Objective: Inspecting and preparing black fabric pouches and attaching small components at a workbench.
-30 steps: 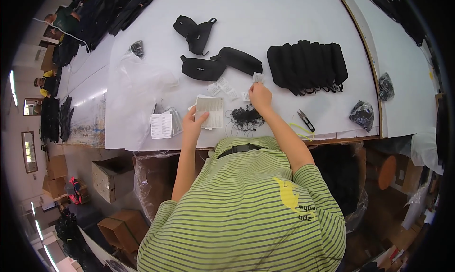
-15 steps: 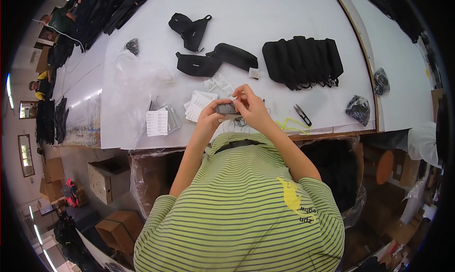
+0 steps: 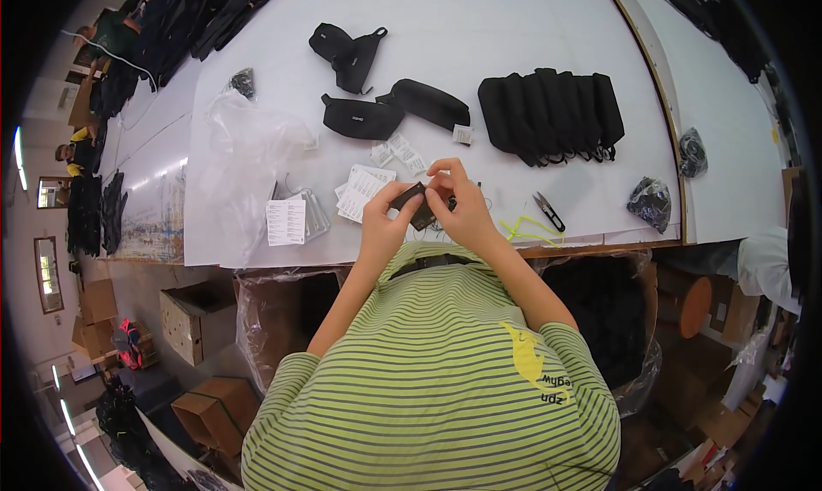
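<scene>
- Here, the left hand (image 3: pixel 383 221) and the right hand (image 3: pixel 462 207) meet just above the near edge of the white bench (image 3: pixel 514 29), both closed on one small dark tag (image 3: pixel 413 202).
- The tag's long axis runs from lower left to upper right; the left fingers (image 3: pixel 401 210) pinch its lower end, and the right fingers (image 3: pixel 438 181) curl narrowly over its upper end. Neither hand is the nearer one, since both touch it.
- A thin cord or loop seems to hang at the tag, but it is too small to tell.
- Just beyond the hands lies a loose stack of white paper tags (image 3: pixel 364 191), rectangular, with fine print.
- Further left, a white label sheet (image 3: pixel 286 221) rests on a clear plastic sleeve, beside a crumpled clear plastic bag (image 3: pixel 240 157).
- Two small white sachets (image 3: pixel 402 153) lie between the paper tags and two black pouches (image 3: pixel 394 113); a third black pouch (image 3: pixel 347 53) sits farther back.
- To the right, a row of black bags (image 3: pixel 552 114) stands packed together, a white square label at its left end.
- Near the right hand are small thread snips (image 3: pixel 548 210) and a yellow-green cord (image 3: pixel 527 230), with two small clear packets of dark parts (image 3: pixel 651 202) well apart toward the bench's right edge.
</scene>
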A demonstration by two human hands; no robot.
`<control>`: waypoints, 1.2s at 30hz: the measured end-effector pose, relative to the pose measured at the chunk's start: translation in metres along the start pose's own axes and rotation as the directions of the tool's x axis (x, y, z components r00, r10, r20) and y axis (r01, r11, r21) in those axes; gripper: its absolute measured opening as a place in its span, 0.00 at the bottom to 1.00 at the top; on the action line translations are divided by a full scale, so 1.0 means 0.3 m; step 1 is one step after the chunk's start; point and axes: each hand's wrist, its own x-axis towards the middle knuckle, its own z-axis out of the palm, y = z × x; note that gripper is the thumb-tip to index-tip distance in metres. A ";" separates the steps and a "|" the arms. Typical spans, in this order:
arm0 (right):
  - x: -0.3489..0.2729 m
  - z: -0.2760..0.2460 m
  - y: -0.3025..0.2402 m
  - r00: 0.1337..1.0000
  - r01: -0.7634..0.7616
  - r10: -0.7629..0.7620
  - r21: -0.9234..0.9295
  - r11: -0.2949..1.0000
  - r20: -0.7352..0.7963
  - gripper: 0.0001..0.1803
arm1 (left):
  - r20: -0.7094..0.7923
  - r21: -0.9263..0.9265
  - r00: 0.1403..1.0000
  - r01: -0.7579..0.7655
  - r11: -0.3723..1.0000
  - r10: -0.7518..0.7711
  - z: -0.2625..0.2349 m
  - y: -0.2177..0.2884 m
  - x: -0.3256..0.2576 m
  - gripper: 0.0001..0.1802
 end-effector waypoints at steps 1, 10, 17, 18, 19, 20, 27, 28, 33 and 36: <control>-0.002 -0.003 -0.007 1.000 -0.001 0.001 0.001 1.000 -0.001 0.14 | 0.001 0.000 1.000 0.001 1.000 -0.001 0.002 0.011 0.000 0.06; -0.010 0.004 -0.031 1.000 0.030 -0.030 -0.120 0.992 0.001 0.15 | 0.036 0.378 0.978 -0.202 0.904 0.204 0.002 0.086 0.004 0.07; -0.005 -0.032 -0.027 0.985 -0.170 0.169 0.066 0.983 0.021 0.05 | 0.110 0.266 0.975 -0.214 0.940 0.191 -0.021 0.074 0.022 0.06; -0.007 -0.036 -0.031 0.982 -0.190 0.189 0.107 0.976 0.016 0.04 | 0.162 0.111 0.978 -0.148 0.983 0.129 -0.029 0.060 0.027 0.06; -0.007 -0.041 -0.030 0.982 -0.191 0.190 0.106 0.976 0.013 0.04 | 0.165 0.110 0.978 -0.148 0.983 0.129 -0.043 0.044 0.032 0.06; -0.003 -0.049 -0.028 0.981 -0.195 0.193 0.086 0.977 0.035 0.03 | 0.225 -0.106 0.972 0.098 0.990 -0.072 -0.058 0.032 0.042 0.07; 0.014 -0.062 0.000 0.970 -0.228 0.226 0.017 0.973 0.090 0.03 | 0.370 -0.211 0.902 0.316 0.925 -0.224 -0.052 -0.019 0.089 0.06; 0.020 -0.067 0.002 0.970 -0.230 0.228 0.016 0.973 0.080 0.03 | 0.379 -0.210 0.899 0.317 0.925 -0.222 -0.049 -0.024 0.096 0.06; 0.044 -0.086 0.021 0.921 -0.370 0.345 0.133 0.919 0.182 0.07 | 0.406 -0.209 0.877 0.361 0.909 -0.255 -0.046 -0.051 0.135 0.07; 0.063 -0.091 0.064 0.898 -0.440 0.397 0.345 0.829 0.191 0.07 | 0.409 -0.246 0.885 0.343 0.907 -0.224 -0.024 -0.051 0.187 0.07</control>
